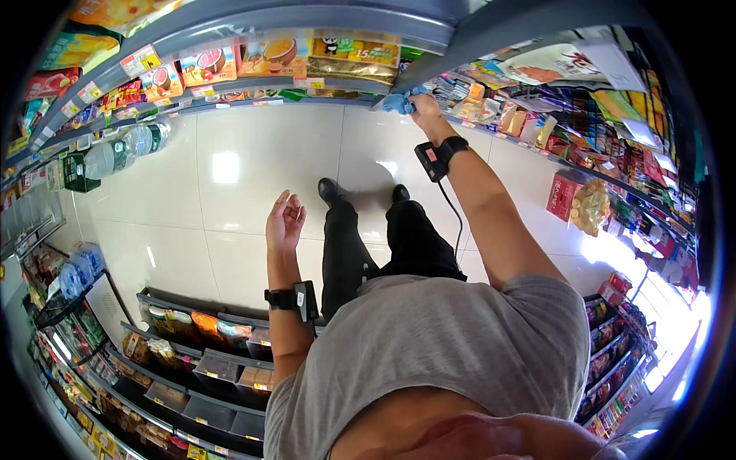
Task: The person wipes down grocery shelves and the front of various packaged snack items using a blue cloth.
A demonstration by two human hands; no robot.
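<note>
My right hand (426, 110) grips a crumpled blue cloth (399, 103). The cloth lies against the lower part of a grey shelf upright (422, 69), where two shelf runs meet at a corner. Packaged goods on the right-hand shelf (489, 109) sit close to that hand. My left hand (286, 221) hangs over the tiled floor with its palm turned up, fingers slightly curled and apart, holding nothing. A black strapped device (432, 161) is on my right forearm, with a cable running down from it. Another strapped device (306, 301) is on my left forearm.
Boxed and bagged snacks (270, 56) fill the front shelf. Water bottles (123, 150) stand on the floor at the left. A red carton (563, 195) and a bag (590, 207) are at the right. Behind me is a rack with grey bins (216, 366).
</note>
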